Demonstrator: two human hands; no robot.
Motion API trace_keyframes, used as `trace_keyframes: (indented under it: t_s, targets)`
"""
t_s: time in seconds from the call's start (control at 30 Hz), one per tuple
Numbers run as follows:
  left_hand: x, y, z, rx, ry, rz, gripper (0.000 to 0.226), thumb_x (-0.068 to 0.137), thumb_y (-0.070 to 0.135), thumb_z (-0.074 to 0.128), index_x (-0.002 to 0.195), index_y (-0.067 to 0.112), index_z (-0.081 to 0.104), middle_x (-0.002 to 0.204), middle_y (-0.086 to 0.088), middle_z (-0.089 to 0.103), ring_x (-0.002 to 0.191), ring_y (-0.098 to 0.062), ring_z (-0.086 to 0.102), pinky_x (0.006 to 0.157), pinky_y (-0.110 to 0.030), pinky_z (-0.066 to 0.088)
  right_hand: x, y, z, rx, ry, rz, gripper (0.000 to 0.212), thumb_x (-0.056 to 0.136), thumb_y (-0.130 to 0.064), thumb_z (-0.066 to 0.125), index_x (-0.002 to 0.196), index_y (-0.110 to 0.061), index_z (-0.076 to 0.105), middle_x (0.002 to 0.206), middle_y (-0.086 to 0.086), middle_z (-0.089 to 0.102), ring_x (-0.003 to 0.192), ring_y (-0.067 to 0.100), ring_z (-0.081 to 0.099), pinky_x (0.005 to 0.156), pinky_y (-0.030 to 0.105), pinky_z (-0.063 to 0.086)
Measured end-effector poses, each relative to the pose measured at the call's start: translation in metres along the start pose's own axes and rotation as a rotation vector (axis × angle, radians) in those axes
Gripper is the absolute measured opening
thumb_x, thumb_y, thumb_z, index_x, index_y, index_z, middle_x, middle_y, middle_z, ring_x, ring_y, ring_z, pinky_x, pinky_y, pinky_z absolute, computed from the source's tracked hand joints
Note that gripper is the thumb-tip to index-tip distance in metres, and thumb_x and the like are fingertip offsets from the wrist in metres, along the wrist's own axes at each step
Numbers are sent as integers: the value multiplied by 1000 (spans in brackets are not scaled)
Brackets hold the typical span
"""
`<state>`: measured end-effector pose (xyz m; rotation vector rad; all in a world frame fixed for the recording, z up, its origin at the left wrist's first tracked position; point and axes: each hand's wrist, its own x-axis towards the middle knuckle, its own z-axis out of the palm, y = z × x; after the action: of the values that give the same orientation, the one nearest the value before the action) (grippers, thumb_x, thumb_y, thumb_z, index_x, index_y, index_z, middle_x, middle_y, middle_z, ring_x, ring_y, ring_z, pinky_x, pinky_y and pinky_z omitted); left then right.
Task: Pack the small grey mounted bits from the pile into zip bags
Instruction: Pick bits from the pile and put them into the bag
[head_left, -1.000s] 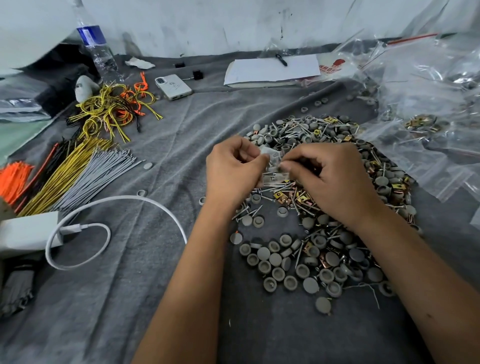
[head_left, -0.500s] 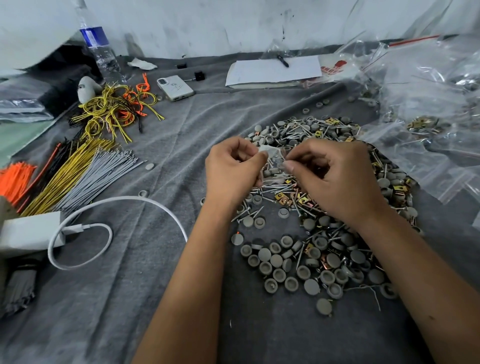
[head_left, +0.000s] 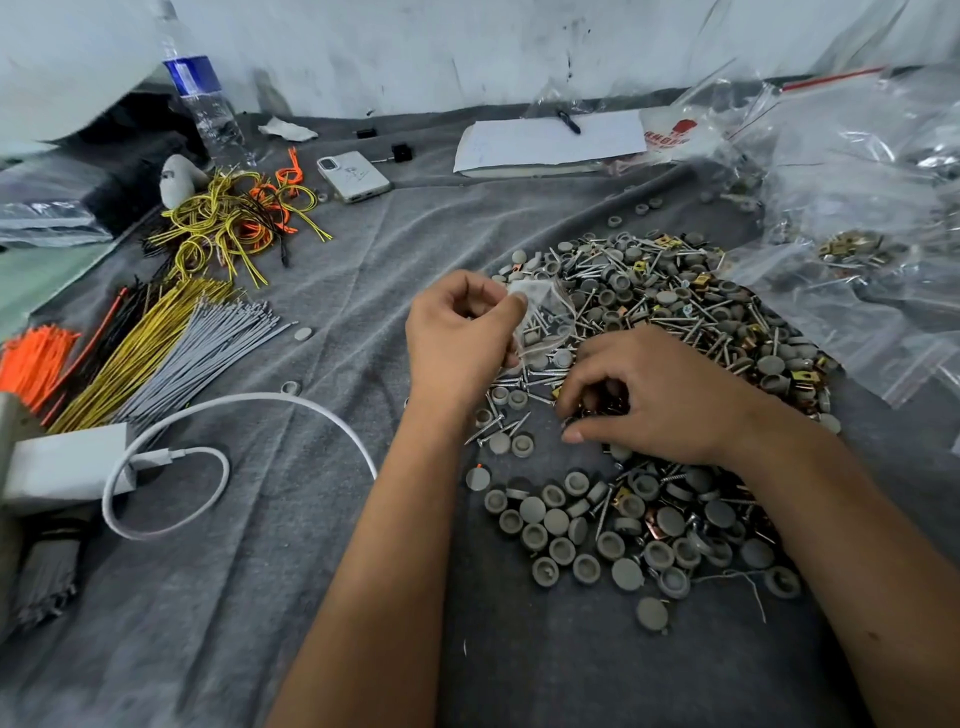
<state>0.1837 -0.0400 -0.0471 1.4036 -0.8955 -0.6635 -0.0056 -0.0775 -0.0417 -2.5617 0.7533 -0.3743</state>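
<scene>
The left hand (head_left: 462, 332) is pinching a small clear zip bag (head_left: 543, 319) by its edge between thumb and fingers, holding it up just above the near-left side of the pile (head_left: 691, 332) — a few screws and grey pieces are showing through the plastic. The right hand (head_left: 654, 397) is lying palm-down on the middle of the pile, its fingers curling into the parts; whether they are actually gripping a piece there cannot be told, since the fingertips are buried among screws and caps. The grey bits (head_left: 558, 525) are spreading over the grey cloth (head_left: 260, 597) mixed with screws and brass-coloured clips, a loose row of them lying nearest the person. Larger clear bags (head_left: 852, 208) are lying to the right — one holding brassy parts. On the left, bundles of cable ties (head_left: 156, 353) are lying beside a white charger cable (head_left: 171, 457).
</scene>
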Motion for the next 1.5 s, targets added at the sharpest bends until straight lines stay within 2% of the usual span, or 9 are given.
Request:
trace_keyframes:
  t_s: [0.3, 0.53, 0.73, 0.9, 1.0, 1.13, 1.3, 1.4, 1.5]
  targets:
    - [-3, 1, -1, 16, -115, 59, 14, 88, 6, 80, 87, 5, 66, 63, -1, 62, 46, -15, 57, 48, -26, 49, 2, 1, 1, 79, 103, -12, 7, 93, -29, 74, 88, -24, 77, 87, -16, 67, 84, 1, 64, 83, 37, 53]
    - [-3, 2, -1, 19, -143, 56, 14, 87, 5, 80, 86, 8, 66, 63, 2, 63, 48, -15, 57, 50, -28, 50, -1, 2, -3, 65, -48, 32, 22, 74, -48, 88, 87, -35, 75, 89, -17, 62, 83, 0, 62, 76, 29, 53]
    - [-3, 1, 0, 27, -156, 73, 12, 87, 3, 76, 86, 9, 66, 63, 2, 62, 47, -14, 56, 49, -27, 50, 0, 3, -2, 76, -28, 21, 12, 83, -39, 83, 84, -29, 77, 87, -17, 62, 82, 2, 62, 77, 27, 52]
    - [-2, -1, 0, 53, -121, 89, 12, 88, 8, 77, 83, 12, 67, 61, 6, 61, 47, -13, 56, 49, -28, 50, -1, -1, -6, 187, 89, 1, 10, 89, -31, 79, 83, -23, 75, 83, -16, 66, 82, 6, 65, 78, 27, 51]
    - [-2, -1, 0, 61, -113, 94, 10, 88, 9, 76, 84, 11, 67, 61, 6, 61, 47, -12, 56, 49, -28, 51, -3, -1, -8, 184, 22, 34, 13, 83, -36, 84, 81, -26, 75, 83, -14, 67, 77, 6, 67, 74, 29, 54]
    - [-2, -2, 0, 56, -114, 93, 10, 89, 8, 76, 85, 9, 67, 60, 6, 61, 48, -11, 56, 49, -27, 51, -5, 1, -8, 98, -79, 89, 22, 70, -46, 91, 84, -36, 77, 91, -18, 63, 86, -1, 62, 80, 29, 54]
    - [-1, -2, 0, 64, -111, 91, 10, 89, 9, 76, 86, 7, 68, 61, 3, 61, 46, -12, 56, 49, -27, 50, -4, 0, -8, 81, -101, 87, 18, 73, -41, 90, 79, -36, 74, 92, -19, 62, 89, -2, 61, 84, 29, 53]
    - [-1, -2, 0, 73, -114, 99, 10, 89, 10, 77, 87, 7, 67, 62, 3, 62, 46, -14, 56, 49, -29, 50, -5, -1, -10, 188, -27, 61, 18, 76, -33, 90, 78, -33, 72, 89, -17, 65, 85, 4, 64, 79, 25, 53]
    - [-2, -3, 0, 77, -128, 110, 10, 89, 10, 77, 87, 6, 67, 62, 1, 63, 47, -16, 58, 51, -31, 52, -5, -2, -12, 343, 186, 32, 14, 80, -27, 86, 83, -28, 73, 84, -12, 71, 78, 10, 69, 73, 23, 56]
